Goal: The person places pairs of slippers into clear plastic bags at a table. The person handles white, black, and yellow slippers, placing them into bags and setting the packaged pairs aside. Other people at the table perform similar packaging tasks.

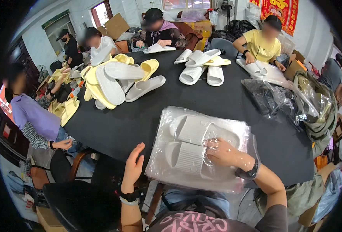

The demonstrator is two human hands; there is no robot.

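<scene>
A pair of white slippers (190, 154) with ribbed straps lies side by side inside a clear plastic bag (165, 116). The bag rests on a stack of similar clear bags at the near edge of the black table. My right hand (223, 152) reaches in from the bag's right side, with film over its fingers and wrist. Its curled fingers grip the slippers around the inner edges of the straps; the fingertips are partly hidden. My left hand (133, 165) is raised just left of the bags, fingers stretched and thumb apart, holding nothing.
Yellow and white slippers (113, 83) are heaped at the far left of the black table (120, 127). More slippers (202, 63) stand at the far middle. Crumpled clear bags (273, 98) lie at right. Several co-workers surround the table; a black chair (76, 203) stands at lower left.
</scene>
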